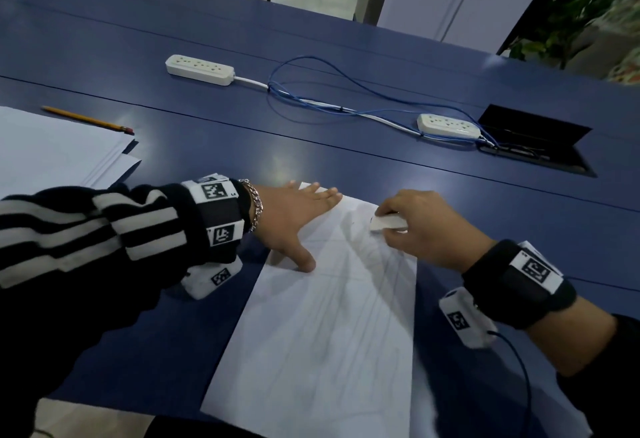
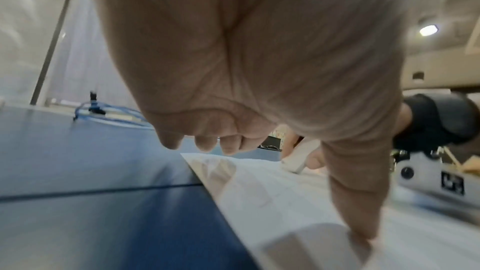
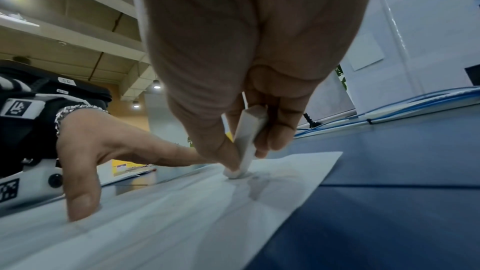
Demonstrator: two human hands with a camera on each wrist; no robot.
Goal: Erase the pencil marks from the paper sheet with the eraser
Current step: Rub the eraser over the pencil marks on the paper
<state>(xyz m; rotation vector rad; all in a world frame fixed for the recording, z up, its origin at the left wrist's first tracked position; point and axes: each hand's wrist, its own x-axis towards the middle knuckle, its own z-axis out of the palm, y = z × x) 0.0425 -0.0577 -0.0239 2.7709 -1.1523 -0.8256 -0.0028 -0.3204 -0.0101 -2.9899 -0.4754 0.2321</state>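
In the lower middle of the head view a white sheet (image 1: 322, 333) lies on a blue table (image 1: 311, 132), running from the bottom edge up toward the centre. The left hand (image 1: 294, 216) lies spread flat at the sheet's upper left corner, fingers straight and together, their tips over the top edge, while the thumb (image 1: 306, 261) splays down and presses on the paper; it grasps nothing. In the left wrist view the thumb tip meets the sheet (image 2: 298, 202) at lower right. The right hand (image 1: 429, 226), right of centre, pinches a white eraser (image 1: 386, 222) between thumb and curled fingers. In the right wrist view the eraser (image 3: 249, 141) stands tilted, its lower end touching the sheet (image 3: 182, 223) by a faint grey smudge (image 3: 257, 188) near the top right corner. Faint pencil lines run along the paper in the head view. At the left edge of that view sits a stack of paper (image 1: 52, 150) with a yellow pencil (image 1: 88, 120) on its upper corner. Two white power strips (image 1: 200, 69) and a looped blue cable (image 1: 346, 91) lie across the upper middle.
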